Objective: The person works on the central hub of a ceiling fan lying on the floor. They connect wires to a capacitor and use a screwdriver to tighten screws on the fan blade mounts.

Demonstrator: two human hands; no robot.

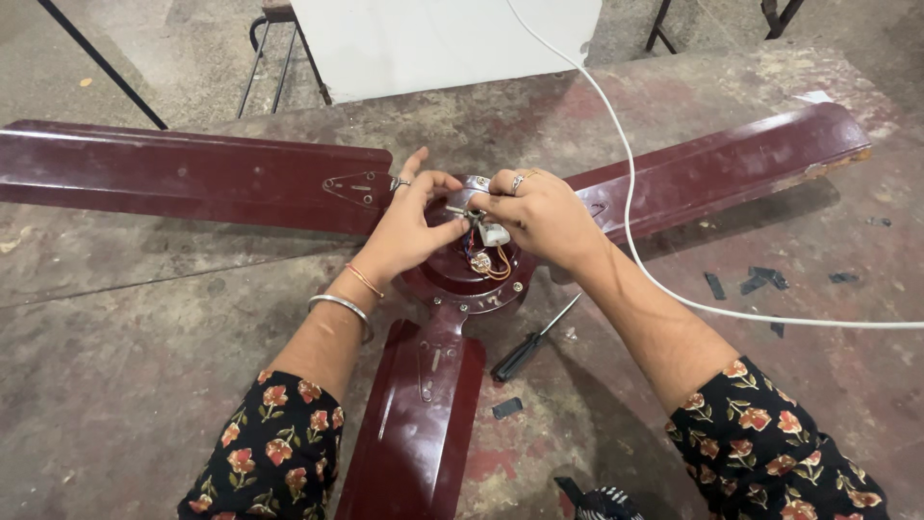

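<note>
Both hands, left hand (409,226) and right hand (539,214), have fingers pinching wires (478,243) at the maroon ceiling fan (452,279) hub; wiring step, needing steady grip.

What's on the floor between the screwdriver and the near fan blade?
Head view: one small dark scrap lies just below the screwdriver, beside the near blade. The rest of that strip is bare, stained floor.

A worn, stained concrete floor (144,385) with reddish patches is seen throughout. A white board (433,39) is propped at the far edge. Dark metal legs (265,58) are seen left of the board, further legs (664,24) to its right.
</note>
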